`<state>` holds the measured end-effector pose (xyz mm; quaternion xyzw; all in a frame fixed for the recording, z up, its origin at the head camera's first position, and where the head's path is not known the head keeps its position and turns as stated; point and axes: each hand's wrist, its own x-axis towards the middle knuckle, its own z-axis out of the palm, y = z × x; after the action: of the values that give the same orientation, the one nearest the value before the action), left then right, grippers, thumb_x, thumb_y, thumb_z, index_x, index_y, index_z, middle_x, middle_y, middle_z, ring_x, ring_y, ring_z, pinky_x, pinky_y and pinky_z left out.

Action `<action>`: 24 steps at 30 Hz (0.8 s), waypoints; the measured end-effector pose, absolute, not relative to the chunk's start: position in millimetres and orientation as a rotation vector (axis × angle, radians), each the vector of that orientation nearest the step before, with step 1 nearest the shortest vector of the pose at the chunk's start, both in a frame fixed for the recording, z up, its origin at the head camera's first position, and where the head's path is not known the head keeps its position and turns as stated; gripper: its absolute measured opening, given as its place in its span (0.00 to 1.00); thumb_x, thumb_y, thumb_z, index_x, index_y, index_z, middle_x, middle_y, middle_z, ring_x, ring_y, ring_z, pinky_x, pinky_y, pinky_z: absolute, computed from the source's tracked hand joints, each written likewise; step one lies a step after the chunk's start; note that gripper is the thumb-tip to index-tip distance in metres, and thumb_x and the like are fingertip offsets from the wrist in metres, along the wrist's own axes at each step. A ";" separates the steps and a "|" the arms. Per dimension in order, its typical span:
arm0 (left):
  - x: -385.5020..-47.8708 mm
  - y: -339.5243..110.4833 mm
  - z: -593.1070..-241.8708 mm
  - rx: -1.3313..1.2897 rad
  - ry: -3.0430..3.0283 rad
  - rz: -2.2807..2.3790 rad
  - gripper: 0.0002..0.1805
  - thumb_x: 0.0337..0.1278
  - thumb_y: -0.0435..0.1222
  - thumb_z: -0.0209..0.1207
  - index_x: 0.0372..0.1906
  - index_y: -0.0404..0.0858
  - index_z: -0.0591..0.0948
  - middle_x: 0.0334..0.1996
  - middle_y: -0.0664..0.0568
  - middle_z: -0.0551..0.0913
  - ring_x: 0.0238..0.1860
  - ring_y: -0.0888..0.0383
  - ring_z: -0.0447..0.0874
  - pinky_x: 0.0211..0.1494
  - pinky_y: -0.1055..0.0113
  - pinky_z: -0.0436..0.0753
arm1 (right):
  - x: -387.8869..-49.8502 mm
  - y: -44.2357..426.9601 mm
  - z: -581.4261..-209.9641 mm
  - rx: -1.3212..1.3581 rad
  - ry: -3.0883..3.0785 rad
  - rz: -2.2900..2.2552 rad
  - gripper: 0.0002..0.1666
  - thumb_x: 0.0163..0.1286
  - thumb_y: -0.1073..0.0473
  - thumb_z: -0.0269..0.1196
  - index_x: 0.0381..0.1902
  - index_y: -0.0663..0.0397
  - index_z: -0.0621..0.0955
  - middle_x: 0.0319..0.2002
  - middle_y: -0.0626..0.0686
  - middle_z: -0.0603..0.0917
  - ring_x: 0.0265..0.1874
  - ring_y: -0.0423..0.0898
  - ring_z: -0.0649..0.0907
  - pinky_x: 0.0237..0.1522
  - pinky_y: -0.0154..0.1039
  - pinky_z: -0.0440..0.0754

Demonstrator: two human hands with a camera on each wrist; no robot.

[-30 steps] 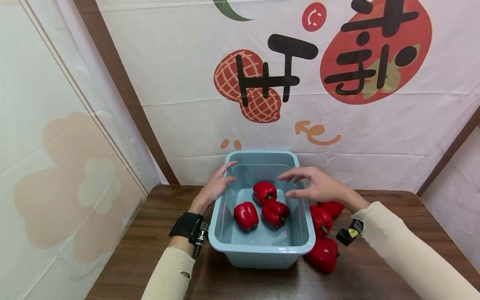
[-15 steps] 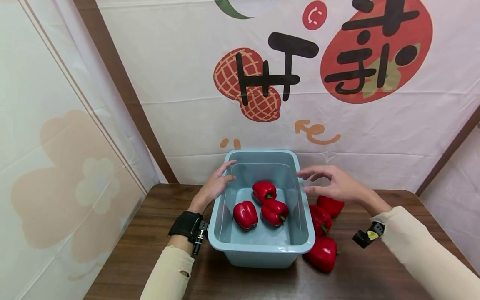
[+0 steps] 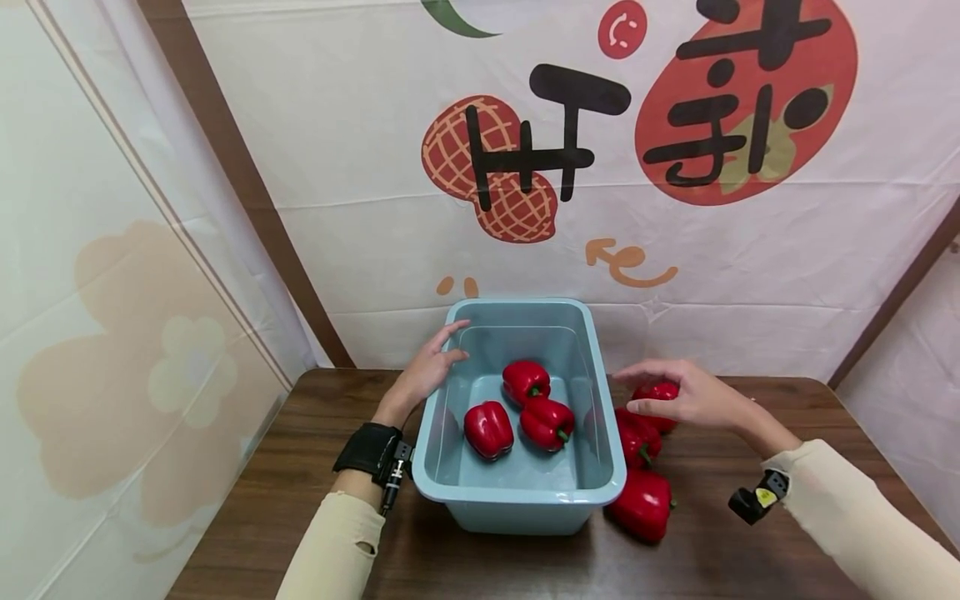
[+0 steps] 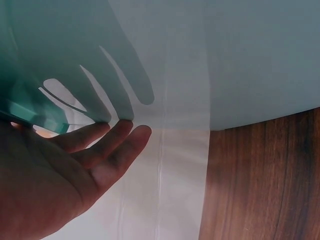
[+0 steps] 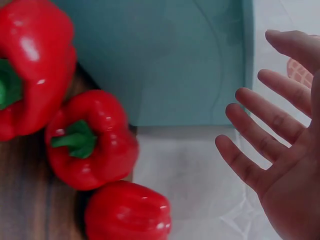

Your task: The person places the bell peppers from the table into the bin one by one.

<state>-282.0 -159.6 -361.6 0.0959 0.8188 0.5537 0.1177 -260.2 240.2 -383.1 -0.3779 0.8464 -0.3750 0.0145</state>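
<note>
A light blue plastic basin point(image 3: 525, 497) holds three red bell peppers, one at the left point(image 3: 488, 430), one farther back point(image 3: 523, 380) and one at the right point(image 3: 545, 422). My left hand point(image 3: 427, 372) rests at the basin's left rim with its fingers extended; in the left wrist view, fingertips meet the outer wall. My right hand point(image 3: 693, 396) hovers right of the basin, fingers spread and holding nothing. Below it is the farthest of three loose bell peppers point(image 3: 660, 406), partly hidden. A middle pepper point(image 3: 636, 437) and a near pepper point(image 3: 642, 506) lie beside the basin.
The brown wooden table point(image 3: 315, 458) carries everything. Behind it hangs a white printed cloth point(image 3: 360, 250), close to the basin's far end. Another pale cloth point(image 3: 135, 400) runs along the left side. Both wrists wear camera straps.
My right hand has moved from over the basin's inside rightward and down, to above the loose peppers. My left hand keeps its place at the rim. The peppers lie as before.
</note>
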 end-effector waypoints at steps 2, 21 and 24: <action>-281.9 -160.2 -361.4 0.277 2.392 1.623 0.32 0.72 0.36 0.45 0.78 0.44 0.56 0.77 0.38 0.51 0.67 0.33 0.65 0.61 0.37 0.73 | -257.8 240.2 -387.8 -1.160 2.641 -1.149 0.26 0.63 0.59 0.69 0.59 0.51 0.80 0.54 0.52 0.84 0.46 0.46 0.84 0.44 0.39 0.85; -281.7 -160.3 -363.7 0.291 2.416 1.616 0.32 0.71 0.36 0.46 0.78 0.45 0.57 0.77 0.37 0.52 0.64 0.34 0.69 0.58 0.40 0.77 | -227.4 247.7 -430.5 -1.084 2.527 -1.214 0.25 0.64 0.55 0.69 0.59 0.42 0.79 0.52 0.55 0.83 0.46 0.52 0.82 0.44 0.45 0.85; -281.6 -160.5 -364.5 0.295 2.424 1.617 0.32 0.71 0.35 0.46 0.78 0.44 0.57 0.77 0.37 0.52 0.64 0.34 0.69 0.57 0.41 0.78 | -222.7 247.0 -436.3 -1.132 2.509 -1.234 0.24 0.64 0.56 0.69 0.58 0.43 0.79 0.51 0.51 0.84 0.43 0.50 0.83 0.44 0.42 0.84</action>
<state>-281.6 -160.5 -364.5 0.1002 0.8230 0.5489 0.1065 -222.7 247.0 -436.3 -0.3747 0.8301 -0.4082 0.0625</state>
